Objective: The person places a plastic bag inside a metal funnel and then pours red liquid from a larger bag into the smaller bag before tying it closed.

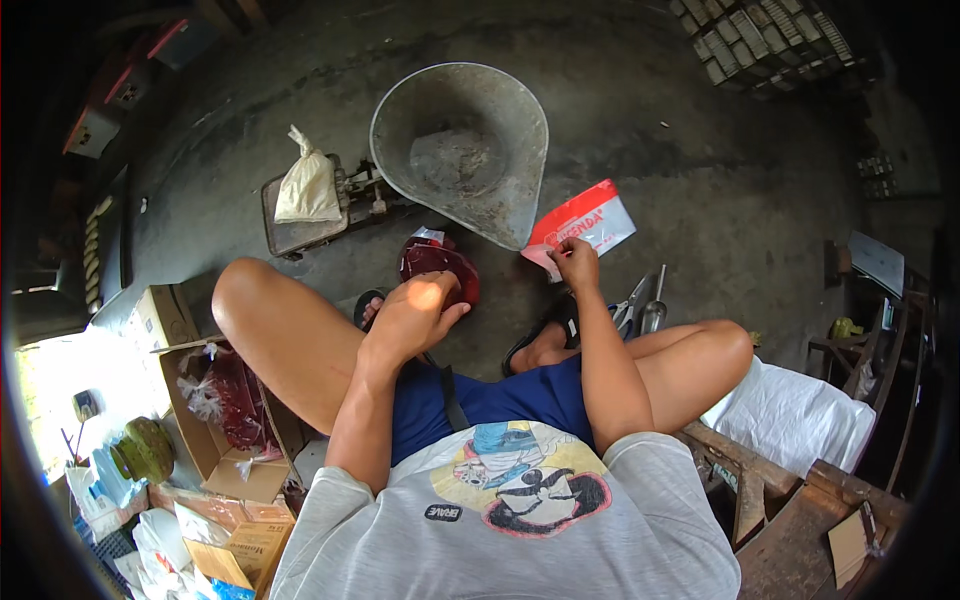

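Note:
My left hand [420, 311] is over a clear plastic bag of dark red contents [457, 271], between my feet; its fingertips are hidden against the bag, so whether it grips it I cannot tell. Between the thumb and fingers of my right hand [576, 264] is the near corner of a red and white printed plastic pouch [592, 217], lying beside the spout of a large metal pail [525, 112]. To the left of that pail, a tied bag of pale contents [309, 191] rests on the plate of a weighing scale [281, 238].
A metal scoop [654, 315] and scissors [621, 316] lie near my right foot. At left is an open cardboard box [187, 435] holding red-filled bags [238, 397]. A white sack [795, 409] and a wooden frame [750, 457] stand at right. Stacked blocks [765, 41] are at the upper right.

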Demonstrator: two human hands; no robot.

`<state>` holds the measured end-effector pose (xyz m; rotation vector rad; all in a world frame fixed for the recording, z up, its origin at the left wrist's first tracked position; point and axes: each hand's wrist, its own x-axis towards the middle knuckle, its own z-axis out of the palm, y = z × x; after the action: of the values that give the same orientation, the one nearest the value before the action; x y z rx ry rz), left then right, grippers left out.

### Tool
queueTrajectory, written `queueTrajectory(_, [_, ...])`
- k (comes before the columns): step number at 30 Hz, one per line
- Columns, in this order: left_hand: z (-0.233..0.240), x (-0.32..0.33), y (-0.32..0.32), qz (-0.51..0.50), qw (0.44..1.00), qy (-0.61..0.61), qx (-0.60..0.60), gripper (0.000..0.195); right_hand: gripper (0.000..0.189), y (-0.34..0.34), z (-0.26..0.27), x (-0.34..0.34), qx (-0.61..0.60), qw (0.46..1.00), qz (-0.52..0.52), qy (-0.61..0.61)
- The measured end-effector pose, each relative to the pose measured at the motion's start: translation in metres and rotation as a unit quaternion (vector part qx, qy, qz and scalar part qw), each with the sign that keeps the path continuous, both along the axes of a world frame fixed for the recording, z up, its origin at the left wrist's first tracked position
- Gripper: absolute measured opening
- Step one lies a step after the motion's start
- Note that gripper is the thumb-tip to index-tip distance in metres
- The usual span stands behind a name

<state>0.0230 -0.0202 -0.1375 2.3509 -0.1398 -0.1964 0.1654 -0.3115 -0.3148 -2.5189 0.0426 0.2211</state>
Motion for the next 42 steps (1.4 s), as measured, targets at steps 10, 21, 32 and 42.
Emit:
queueTrajectory(10, [0.019,0.001,-0.018,-0.047,0.995,-0.007,-0.082,0.029,0.014,-0.027,0.144,0.010,0.098,0.989,-0.027,-0.107])
queueTrajectory(21, [0.041,0.055,-0.093,-0.096,0.894,0.048,-0.436,0.048,0.012,-0.018,0.290,-0.065,0.440,0.882,0.093,0.145])
queueTrajectory(32, [0.049,0.014,-0.101,0.101,0.854,0.143,-0.491,0.027,0.026,0.045,0.266,-0.093,0.243,0.963,0.115,0.013])
queueTrajectory(42, [0.049,0.001,-0.078,0.223,0.956,-0.037,-0.187,0.023,0.017,0.043,0.258,-0.098,0.262,0.955,0.062,-0.121])
